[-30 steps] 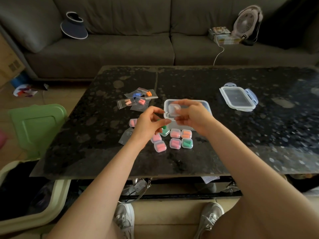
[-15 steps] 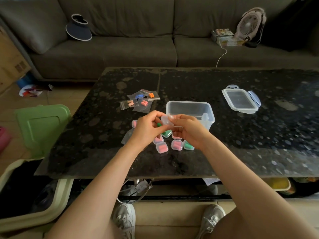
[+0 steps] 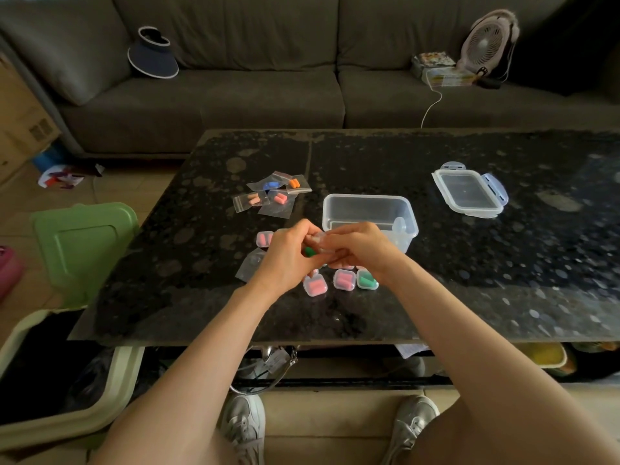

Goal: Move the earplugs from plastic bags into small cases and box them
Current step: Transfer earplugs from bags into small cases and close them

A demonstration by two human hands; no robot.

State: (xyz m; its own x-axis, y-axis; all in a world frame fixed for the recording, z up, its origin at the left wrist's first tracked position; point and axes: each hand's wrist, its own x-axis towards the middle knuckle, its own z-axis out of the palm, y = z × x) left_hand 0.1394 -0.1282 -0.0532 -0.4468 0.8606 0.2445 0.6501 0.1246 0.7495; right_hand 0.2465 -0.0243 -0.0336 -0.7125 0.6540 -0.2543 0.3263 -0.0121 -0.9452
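My left hand (image 3: 288, 255) and my right hand (image 3: 360, 248) meet over the table's middle, both pinching one small clear case (image 3: 318, 239); a green earplug (image 3: 309, 252) shows just below it between the fingers. Several filled small cases lie under and in front of the hands, among them a pink one (image 3: 315, 285), another pink one (image 3: 344, 280) and a green one (image 3: 367, 280). One more pink case (image 3: 265, 238) sits left of my left hand. Several plastic bags with earplugs (image 3: 273, 194) lie further back. The clear box (image 3: 369, 209) stands open behind my right hand.
The box's lid (image 3: 469, 191) lies at the right on the black stone table (image 3: 469, 280). An emptied bag (image 3: 250, 265) lies by my left wrist. A green bin lid (image 3: 80, 243) and a bin (image 3: 67, 414) stand left of the table. A sofa (image 3: 268, 95) is behind.
Both hands have come down from above the box toward the near cases, still holding the small clear case between them. A green earplug now shows at the fingers.
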